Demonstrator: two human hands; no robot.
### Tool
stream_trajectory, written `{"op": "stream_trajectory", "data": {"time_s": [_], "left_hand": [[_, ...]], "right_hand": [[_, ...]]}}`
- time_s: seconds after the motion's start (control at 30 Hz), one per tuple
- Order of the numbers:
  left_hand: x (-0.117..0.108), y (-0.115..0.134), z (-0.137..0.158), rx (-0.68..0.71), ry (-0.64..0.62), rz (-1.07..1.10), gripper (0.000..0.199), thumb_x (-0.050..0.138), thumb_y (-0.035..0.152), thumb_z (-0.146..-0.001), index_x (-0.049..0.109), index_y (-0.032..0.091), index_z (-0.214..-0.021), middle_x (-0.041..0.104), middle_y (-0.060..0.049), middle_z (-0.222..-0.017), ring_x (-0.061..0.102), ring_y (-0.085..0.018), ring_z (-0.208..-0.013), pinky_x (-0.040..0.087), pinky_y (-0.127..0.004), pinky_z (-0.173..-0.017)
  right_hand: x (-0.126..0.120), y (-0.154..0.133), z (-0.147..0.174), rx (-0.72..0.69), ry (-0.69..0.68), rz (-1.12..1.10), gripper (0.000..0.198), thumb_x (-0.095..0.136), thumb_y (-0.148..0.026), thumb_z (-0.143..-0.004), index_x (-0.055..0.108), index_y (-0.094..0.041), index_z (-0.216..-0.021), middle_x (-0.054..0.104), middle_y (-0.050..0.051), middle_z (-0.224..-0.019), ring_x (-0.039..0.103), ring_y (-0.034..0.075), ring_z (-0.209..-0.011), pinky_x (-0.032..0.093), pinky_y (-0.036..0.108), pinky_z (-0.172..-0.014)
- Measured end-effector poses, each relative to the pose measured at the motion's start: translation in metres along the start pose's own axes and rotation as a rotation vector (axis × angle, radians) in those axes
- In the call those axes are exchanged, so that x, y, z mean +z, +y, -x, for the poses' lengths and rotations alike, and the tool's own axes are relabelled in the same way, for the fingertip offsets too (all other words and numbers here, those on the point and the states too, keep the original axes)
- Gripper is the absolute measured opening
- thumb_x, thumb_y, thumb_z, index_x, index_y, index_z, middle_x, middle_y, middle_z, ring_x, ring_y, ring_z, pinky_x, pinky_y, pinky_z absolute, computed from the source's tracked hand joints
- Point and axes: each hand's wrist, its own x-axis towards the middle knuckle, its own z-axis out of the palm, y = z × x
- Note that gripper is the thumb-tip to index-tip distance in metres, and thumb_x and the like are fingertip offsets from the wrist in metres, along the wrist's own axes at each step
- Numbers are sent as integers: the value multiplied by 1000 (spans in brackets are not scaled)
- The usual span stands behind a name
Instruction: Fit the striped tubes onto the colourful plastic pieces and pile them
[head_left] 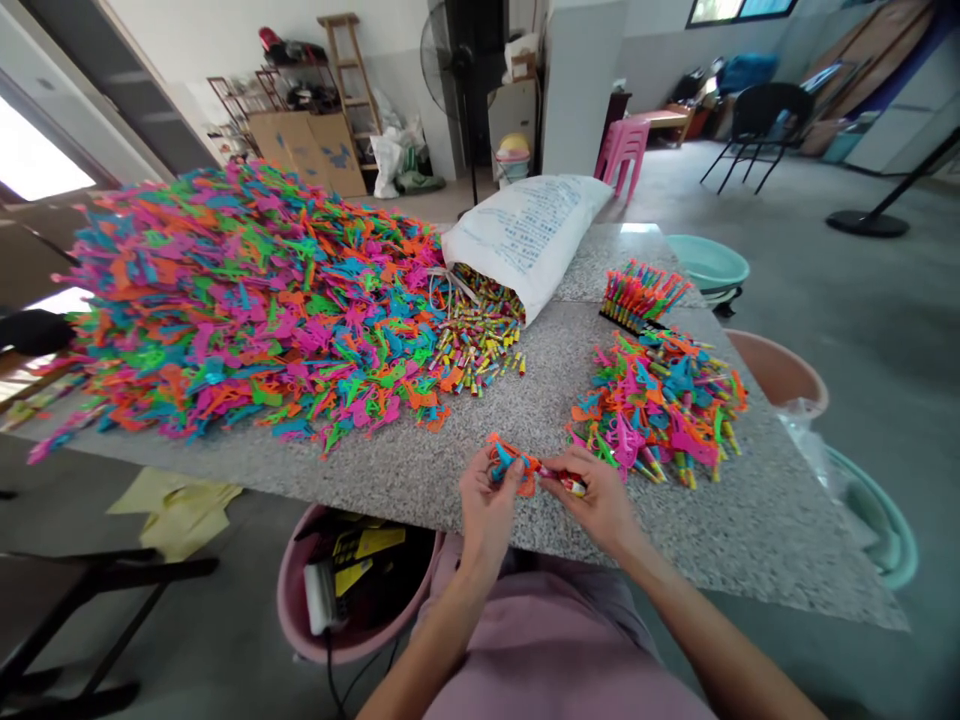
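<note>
Both hands meet at near edge of bench (480, 420), close to the body, so the work sits right under the eyes. Left hand (487, 505) pinches an orange/blue plastic piece (504, 462); right hand (596, 500) closed on a small red-tipped tube (564, 482), its end touching the piece. Big loose pile (240, 300) lies up-left of hands, spilled tubes (476, 345) from white sack (529, 235) straight ahead, smaller heap (660, 400) just right of right hand: supply one side, handled stuff the other, prob. Pink bucket (300, 600) below left hand.
</note>
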Motion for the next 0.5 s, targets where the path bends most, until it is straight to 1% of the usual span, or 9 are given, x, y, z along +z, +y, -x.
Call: {"op": "stream_trajectory", "data": {"time_s": [0.07, 0.13, 0.17, 0.2, 0.27, 0.33, 0.4, 0.47, 0.5], "left_hand": [[-1, -5, -9, 6, -82, -68, 32, 67, 40, -79, 59, 19, -103, 66, -4, -90, 64, -16, -81, 51, -27, -76], [-11, -9, -30, 13, -171, -169, 48, 67, 44, -78, 54, 20, -117, 65, -10, -107, 64, -21, -95, 52, -34, -83], [-19, -12, -45, 43, -176, -259, 56, 67, 46, -76, 50, 20, -123, 62, -13, -117, 62, -24, -104, 50, -39, -88], [-29, -14, -61, 92, -126, -379, 62, 68, 46, -76, 47, 20, -127, 56, -16, -127, 58, -28, -112, 47, -44, -94], [-53, -20, -96, 239, 54, -722, 63, 67, 44, -77, 47, 19, -131, 45, -18, -139, 42, -34, -130, 33, -51, -107], [-76, -27, -122, 276, 210, -1026, 62, 68, 40, -77, 49, 17, -132, 36, -19, -146, 24, -40, -139, 22, -58, -110], [-92, -36, -131, 272, 244, -1195, 60, 66, 37, -79, 50, 16, -133, 34, -20, -147, 19, -42, -140, 22, -60, -110], [-99, -44, -124, 308, 193, -1250, 56, 62, 38, -81, 51, 19, -133, 39, -18, -144, 25, -40, -137, 28, -56, -108], [-100, -48, -115, 334, 169, -1252, 52, 60, 39, -83, 53, 21, -131, 42, -16, -141, 31, -39, -135, 32, -54, -106]], "right_hand": [[-5, 6, 5, 3, 66, 52, 26, 57, -40, -87, 72, -20, -95, 67, 7, -85, 63, 20, -77, 51, 32, -70], [-25, 19, 8, 28, 186, 142, 31, 55, -43, -88, 70, -20, -101, 70, 8, -91, 65, 21, -80, 51, 33, -72], [-40, 28, 8, 51, 271, 213, 34, 55, -46, -87, 69, -19, -104, 71, 8, -93, 66, 22, -80, 51, 33, -72], [-57, 39, 7, 86, 388, 312, 38, 55, -48, -86, 69, -19, -107, 72, 9, -92, 66, 23, -78, 50, 33, -71], [-89, 60, 4, 135, 563, 527, 43, 54, -50, -86, 68, -18, -110, 73, 9, -88, 66, 24, -73, 49, 34, -69], [-108, 75, 1, 129, 653, 670, 45, 53, -49, -86, 67, -16, -113, 72, 11, -87, 65, 25, -72, 47, 35, -68], [-105, 81, 0, 96, 684, 686, 44, 51, -49, -87, 67, -15, -112, 72, 12, -88, 65, 25, -73, 46, 35, -68], [-82, 79, 0, 106, 668, 558, 42, 52, -48, -87, 67, -15, -108, 70, 11, -85, 63, 23, -71, 46, 34, -67], [-66, 77, 0, 144, 634, 448, 41, 54, -49, -85, 66, -15, -106, 69, 10, -81, 62, 22, -67, 45, 32, -64]]}}
